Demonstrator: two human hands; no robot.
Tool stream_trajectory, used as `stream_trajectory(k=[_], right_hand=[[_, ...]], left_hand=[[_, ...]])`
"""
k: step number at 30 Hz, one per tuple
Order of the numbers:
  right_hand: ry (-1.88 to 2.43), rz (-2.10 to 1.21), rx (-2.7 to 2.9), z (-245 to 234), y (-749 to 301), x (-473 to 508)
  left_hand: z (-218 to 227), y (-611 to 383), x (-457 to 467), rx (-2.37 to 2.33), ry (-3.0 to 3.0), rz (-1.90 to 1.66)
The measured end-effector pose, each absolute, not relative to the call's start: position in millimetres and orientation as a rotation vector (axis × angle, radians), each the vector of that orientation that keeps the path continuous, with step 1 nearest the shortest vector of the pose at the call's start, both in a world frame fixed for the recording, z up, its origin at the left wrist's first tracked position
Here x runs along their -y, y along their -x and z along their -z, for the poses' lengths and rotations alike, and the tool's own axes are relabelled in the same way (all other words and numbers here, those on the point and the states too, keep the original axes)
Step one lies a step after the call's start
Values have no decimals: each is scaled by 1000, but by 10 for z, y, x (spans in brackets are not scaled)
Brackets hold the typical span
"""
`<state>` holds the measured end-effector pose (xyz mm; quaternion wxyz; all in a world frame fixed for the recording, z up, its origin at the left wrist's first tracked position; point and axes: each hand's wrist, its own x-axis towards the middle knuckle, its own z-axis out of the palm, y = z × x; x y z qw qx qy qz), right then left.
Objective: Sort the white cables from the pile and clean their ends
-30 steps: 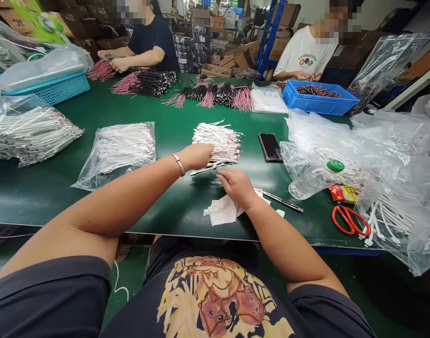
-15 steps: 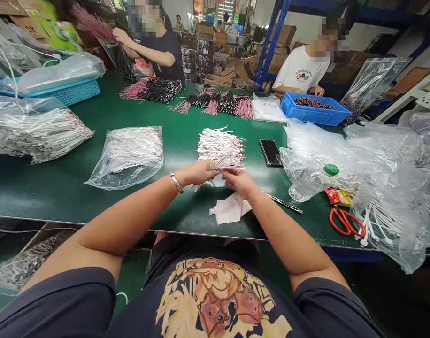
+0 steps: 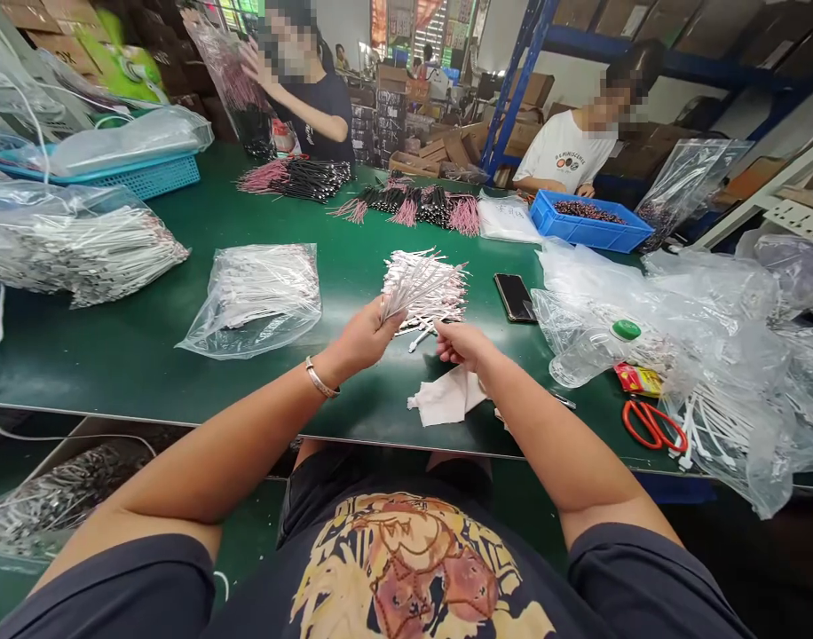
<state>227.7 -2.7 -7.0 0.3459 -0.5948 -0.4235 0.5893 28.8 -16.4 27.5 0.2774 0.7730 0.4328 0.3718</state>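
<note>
My left hand (image 3: 365, 339) is closed around a bunch of thin white cables (image 3: 416, 282), which fan out up and to the right from the fist. Under and behind them a pile of white cables (image 3: 439, 302) lies on the green table. To the right, my right hand (image 3: 463, 344) has its fingers curled in a pinch at the near edge of that pile. A single white cable end (image 3: 420, 339) reaches to its fingertips; whether they grip it I cannot tell. Just below my right hand lies a crumpled white cloth or tissue (image 3: 443, 401).
Bagged white cables (image 3: 266, 288) lie to the left, a phone (image 3: 514, 297) to the right. Further right are a clear bottle (image 3: 583, 357), red-handled scissors (image 3: 652, 424) and plastic bags (image 3: 719, 284). Two people work across the table, near black-and-pink wire bundles (image 3: 413, 202) and a blue bin (image 3: 589, 232).
My hands, together at the pile before, have come apart. My left hand has turned and drawn nearer with the bunch raised. A person opposite has lifted a bag around pink wires.
</note>
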Motion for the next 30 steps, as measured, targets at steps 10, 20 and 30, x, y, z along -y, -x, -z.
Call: stream_trajectory(k=[10,20,30], right_hand=[[830,-1547,1353,-334,-1709,501],[808,-1002,1586,-222,-1455,484],[802,-706,1712,-341,-1568,615]], left_hand=[[11,-172,490,-974,-2089,-917],[122,-196,466,-956,-2019,-976],[-34,-165,542,-942,-1927,-998]])
